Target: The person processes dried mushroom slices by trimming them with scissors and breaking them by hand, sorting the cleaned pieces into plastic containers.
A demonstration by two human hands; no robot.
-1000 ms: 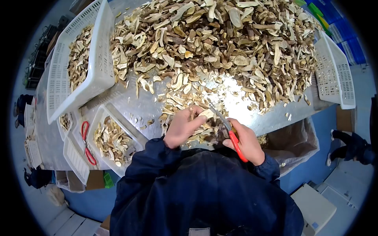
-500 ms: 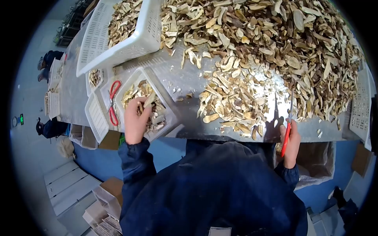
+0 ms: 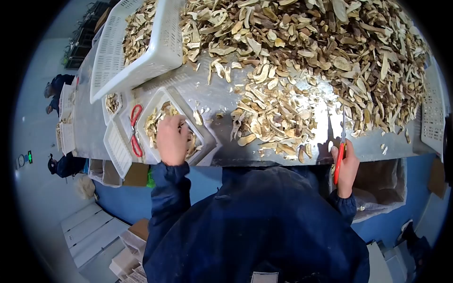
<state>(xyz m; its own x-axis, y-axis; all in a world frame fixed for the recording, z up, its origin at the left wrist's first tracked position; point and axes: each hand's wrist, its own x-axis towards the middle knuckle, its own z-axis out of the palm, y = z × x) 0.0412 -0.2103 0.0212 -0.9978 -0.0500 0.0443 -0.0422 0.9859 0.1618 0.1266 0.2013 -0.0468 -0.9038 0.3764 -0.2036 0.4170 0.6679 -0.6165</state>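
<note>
My left hand (image 3: 172, 140) is over a small white tray (image 3: 204, 133) of dried slices, back of the hand up; its fingertips are hidden among the slices. A single slice (image 3: 198, 117) lies on the tray's right rim. On the right, my right hand (image 3: 347, 166) holds scissors with red handles (image 3: 339, 162), blades pointing away from me. Between the hands lies a loose spread of pale slices (image 3: 276, 120), with a large heap of brown and cream slices (image 3: 330, 42) behind it.
A big white basket (image 3: 167, 47) of slices stands back left. Red-handled scissors (image 3: 135, 129) and a white slotted lid (image 3: 118, 148) lie left of the tray. A lined bin (image 3: 384, 188) is below the table's right edge. Other people (image 3: 66, 162) are far left.
My left hand has gone from the pale slices to the small tray, where the slice it held has left its fingers. My right hand has moved right with the scissors. The view has shifted.
</note>
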